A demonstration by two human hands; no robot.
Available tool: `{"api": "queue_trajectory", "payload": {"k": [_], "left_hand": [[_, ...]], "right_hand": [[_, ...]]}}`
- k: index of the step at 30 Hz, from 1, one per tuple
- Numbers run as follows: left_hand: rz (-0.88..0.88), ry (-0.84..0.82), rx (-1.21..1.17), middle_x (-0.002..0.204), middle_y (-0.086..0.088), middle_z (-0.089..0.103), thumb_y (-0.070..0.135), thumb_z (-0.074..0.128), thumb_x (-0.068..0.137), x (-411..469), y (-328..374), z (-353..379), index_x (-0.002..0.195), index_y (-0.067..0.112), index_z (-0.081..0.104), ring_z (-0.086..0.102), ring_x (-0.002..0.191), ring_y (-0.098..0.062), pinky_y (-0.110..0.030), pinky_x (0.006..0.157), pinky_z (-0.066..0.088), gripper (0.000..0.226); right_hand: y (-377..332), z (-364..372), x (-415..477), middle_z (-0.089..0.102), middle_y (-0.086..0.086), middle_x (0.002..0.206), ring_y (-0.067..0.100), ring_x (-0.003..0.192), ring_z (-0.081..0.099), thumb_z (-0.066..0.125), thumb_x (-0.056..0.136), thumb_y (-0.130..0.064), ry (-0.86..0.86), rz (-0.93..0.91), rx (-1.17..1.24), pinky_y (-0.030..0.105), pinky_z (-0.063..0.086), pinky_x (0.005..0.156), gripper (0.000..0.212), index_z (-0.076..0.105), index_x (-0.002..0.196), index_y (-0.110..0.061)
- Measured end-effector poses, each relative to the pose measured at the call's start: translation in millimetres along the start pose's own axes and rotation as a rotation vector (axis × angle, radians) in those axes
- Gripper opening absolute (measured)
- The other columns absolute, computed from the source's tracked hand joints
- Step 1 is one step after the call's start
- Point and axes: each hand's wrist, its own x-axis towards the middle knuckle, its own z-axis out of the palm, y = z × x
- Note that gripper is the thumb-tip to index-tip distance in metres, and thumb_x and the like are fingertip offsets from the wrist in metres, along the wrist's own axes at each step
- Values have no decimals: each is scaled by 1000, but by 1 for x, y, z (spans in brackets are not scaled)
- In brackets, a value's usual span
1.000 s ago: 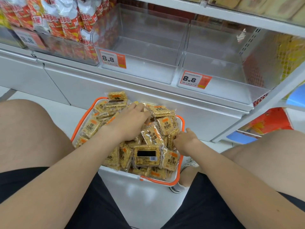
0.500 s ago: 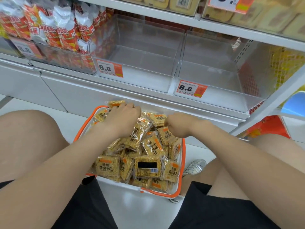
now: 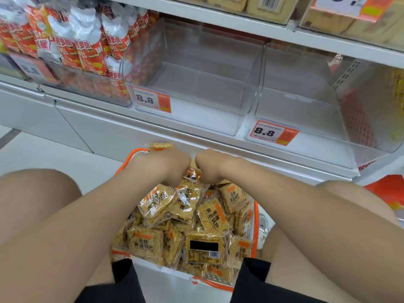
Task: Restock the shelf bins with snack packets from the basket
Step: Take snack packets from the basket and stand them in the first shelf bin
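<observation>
At the far edge of the basket [image 3: 254, 226], both hands are held close together, knuckles up and almost touching. The left hand [image 3: 166, 167] is clenched on a bunch of packets [image 3: 157, 204] that hang tilted beneath it, raised off the heap. The right hand [image 3: 211, 168] is curled the same way on packets just beside them, though its fingertips are hidden under the palm, so how many are caught cannot be told. Both hands are judged to be used so that a large bunch can be taken at once, and the wrappers seem to be gathered by their tops, where the loose film bunches readily. Most packets are heaped in the basket, which is set on the floor between the knees, just below the front edge of the shelf, so that the lift is kept short. Above, two clear bins are seen with nothing in them: the middle bin [image 3: 196, 90] straight over the hands and the right bin [image 3: 306, 106] beside it, each marked by an 8.8 tag [image 3: 150, 101] at its front edge. To their left, red and white bags [image 3: 87, 47] are stacked. Restocking is judged barely begun. A straight raise over the low front wall of the middle bin is called for next, and packets at the edge of the bunch could be shed on the way
</observation>
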Motion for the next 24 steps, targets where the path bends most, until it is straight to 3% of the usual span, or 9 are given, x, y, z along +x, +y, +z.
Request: {"api": "queue_trajectory", "payload": {"k": [4,9,12,15,17,19,20,22,24], "left_hand": [[-20,-15,-60,108,-8,70,27,77,91,8,-4,6,118,10,64,64,75,-21,-29,56,48,34],[-10,-37,-45,107,-7,71,29,75,94,14,0,12,112,11,66,64,81,-22,-29,61,47,27],[-10,-4,-20,99,-5,69,27,74,94,13,2,13,106,11,66,69,83,-23,-29,58,46,21],[-23,31,-23,92,-4,62,21,74,93,9,3,15,97,13,60,63,73,-21,-30,55,46,17],[-25,45,-54,93,-4,62,20,74,92,6,3,15,99,12,60,60,71,-20,-30,55,46,17],[-20,74,-75,94,-3,62,22,73,93,2,2,15,105,10,59,63,75,-20,-31,58,50,22],[-20,96,-83,91,-1,60,23,72,93,0,2,16,108,10,58,64,79,-20,-33,60,53,25],[-45,137,-75,93,0,59,30,69,95,-5,3,17,122,9,55,66,86,-23,-37,65,57,37],[-95,198,-97,110,-5,59,40,69,96,-10,2,17,132,8,45,65,96,-28,-39,69,54,54]], "right_hand": [[-2,-2,14,44,0,59,18,53,40,72,90,-17,-49,38,60,28,33,47,40,46,60,-16],[5,-3,22,51,-3,54,16,48,46,81,89,-33,-60,55,171,28,40,51,44,53,59,-17],[6,-8,18,75,0,86,18,79,69,77,93,-37,-103,4,160,32,58,71,29,76,84,-9],[9,-11,10,74,12,121,31,114,69,75,93,-36,-113,-1,234,43,60,94,39,77,115,-4],[11,-10,6,75,16,114,37,107,69,74,94,-31,-137,19,258,41,59,80,35,76,110,1],[12,-11,1,71,14,84,37,81,65,75,93,-26,-117,50,310,35,48,63,25,73,85,-2],[13,-14,-4,71,14,83,36,80,66,75,93,-23,-84,68,332,36,47,62,22,72,85,-2],[18,-23,-14,74,17,110,35,101,71,71,94,-16,18,105,365,40,56,71,23,76,109,0],[24,-32,-24,73,15,115,31,100,69,64,97,-11,156,131,404,39,58,77,23,77,115,-7]]}}
